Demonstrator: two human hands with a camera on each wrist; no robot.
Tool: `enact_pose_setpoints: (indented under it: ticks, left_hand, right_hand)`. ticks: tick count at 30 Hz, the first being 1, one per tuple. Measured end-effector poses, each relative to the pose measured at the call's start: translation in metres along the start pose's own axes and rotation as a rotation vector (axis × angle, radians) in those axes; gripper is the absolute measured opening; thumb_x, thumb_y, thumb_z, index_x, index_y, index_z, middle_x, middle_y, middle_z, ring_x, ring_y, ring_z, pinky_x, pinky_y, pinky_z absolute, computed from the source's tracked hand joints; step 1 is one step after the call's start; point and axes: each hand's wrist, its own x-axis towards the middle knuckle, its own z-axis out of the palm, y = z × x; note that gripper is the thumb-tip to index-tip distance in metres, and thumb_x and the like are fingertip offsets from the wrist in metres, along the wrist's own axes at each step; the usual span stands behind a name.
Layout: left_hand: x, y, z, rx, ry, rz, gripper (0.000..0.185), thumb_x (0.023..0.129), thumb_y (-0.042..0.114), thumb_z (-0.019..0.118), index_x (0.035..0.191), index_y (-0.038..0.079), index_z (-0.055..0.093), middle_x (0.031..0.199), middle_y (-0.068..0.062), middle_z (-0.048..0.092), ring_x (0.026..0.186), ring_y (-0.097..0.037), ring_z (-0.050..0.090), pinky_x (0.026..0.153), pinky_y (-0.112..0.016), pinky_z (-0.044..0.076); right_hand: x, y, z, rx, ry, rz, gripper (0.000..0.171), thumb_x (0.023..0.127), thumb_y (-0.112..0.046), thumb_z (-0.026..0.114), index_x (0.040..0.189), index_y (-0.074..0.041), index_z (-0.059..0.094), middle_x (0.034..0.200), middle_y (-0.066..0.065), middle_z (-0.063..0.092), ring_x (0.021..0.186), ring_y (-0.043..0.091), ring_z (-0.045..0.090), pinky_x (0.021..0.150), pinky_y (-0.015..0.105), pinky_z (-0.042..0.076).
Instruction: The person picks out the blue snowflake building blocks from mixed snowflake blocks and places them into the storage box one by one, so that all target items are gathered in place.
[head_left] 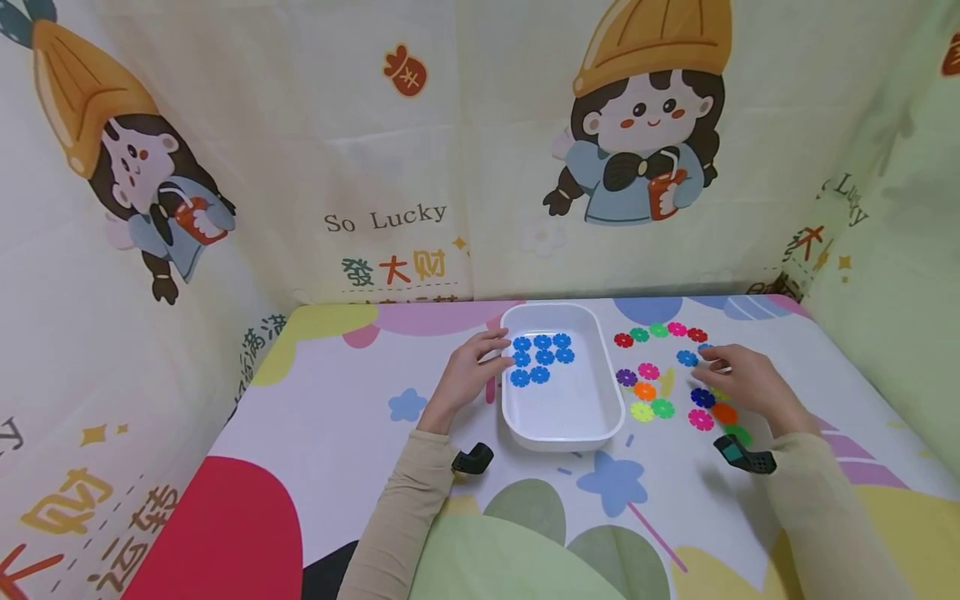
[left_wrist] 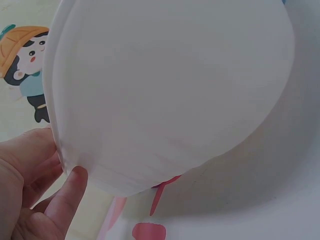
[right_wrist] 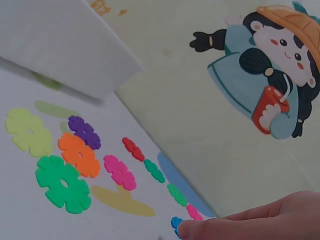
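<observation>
A white tray (head_left: 562, 421) holds several blue flower-shaped discs (head_left: 542, 357) in rows at its far left. My left hand (head_left: 468, 375) grips the tray's left rim; thumb and fingers meet the tray wall in the left wrist view. To the right of the tray, my right hand (head_left: 746, 383) has its fingertips at the edge of a blue disc (head_left: 686, 358) and appears to pinch it. The right wrist view has that blue disc (right_wrist: 176, 225) partly covered by the fingertips. Another blue disc (head_left: 705, 348) is partly hidden by the hand.
Right of the tray lie several other-coloured discs: a far row with a red one (head_left: 624, 340), a cluster round an orange one (head_left: 645, 391), and more near a dark blue one (head_left: 702, 397). A printed cloth covers the table (head_left: 337, 417); patterned curtains stand behind and beside it.
</observation>
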Motion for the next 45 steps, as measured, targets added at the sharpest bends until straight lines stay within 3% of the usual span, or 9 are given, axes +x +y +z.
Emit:
enact_pose_setpoints:
  ticks: [9, 17, 24, 45]
  left_hand:
    - [-0.001, 0.001, 0.0, 0.002, -0.004, -0.006, 0.038, 0.093, 0.022, 0.068, 0.126, 0.003, 0.065, 0.144, 0.006, 0.05, 0.137, -0.018, 0.041, 0.104, -0.037, 0.045]
    - [-0.001, 0.002, -0.001, 0.002, -0.006, -0.004, 0.039, 0.093, 0.023, 0.069, 0.126, 0.003, 0.065, 0.144, 0.005, 0.05, 0.136, -0.019, 0.042, 0.104, -0.036, 0.045]
    - [-0.001, 0.002, 0.0, 0.009, -0.005, -0.013, 0.038, 0.093, 0.021, 0.068, 0.126, 0.003, 0.065, 0.144, 0.005, 0.05, 0.136, -0.019, 0.042, 0.103, -0.036, 0.046]
    - [0.0, 0.001, 0.0, 0.002, 0.001, -0.007, 0.037, 0.093, 0.019, 0.068, 0.126, 0.004, 0.065, 0.144, 0.005, 0.05, 0.135, -0.02, 0.044, 0.103, -0.037, 0.046]
  right_hand:
    - [0.014, 0.003, 0.006, 0.008, -0.028, 0.061, 0.065, 0.09, -0.028, 0.07, 0.135, 0.013, 0.046, 0.111, 0.026, 0.06, 0.101, 0.04, 0.053, 0.089, 0.059, 0.049]
    - [0.02, 0.0, 0.012, 0.003, 0.002, 0.048, 0.061, 0.09, -0.026, 0.071, 0.133, 0.012, 0.05, 0.109, 0.026, 0.058, 0.098, 0.037, 0.054, 0.084, 0.051, 0.055]
    - [0.022, -0.004, 0.015, -0.026, 0.036, 0.017, 0.055, 0.09, -0.023, 0.071, 0.128, 0.012, 0.054, 0.107, 0.027, 0.055, 0.095, 0.039, 0.053, 0.082, 0.051, 0.055]
    - [0.034, -0.004, 0.012, -0.017, -0.041, 0.016, 0.043, 0.091, -0.016, 0.068, 0.122, 0.013, 0.057, 0.109, 0.029, 0.059, 0.102, 0.043, 0.054, 0.087, 0.057, 0.052]
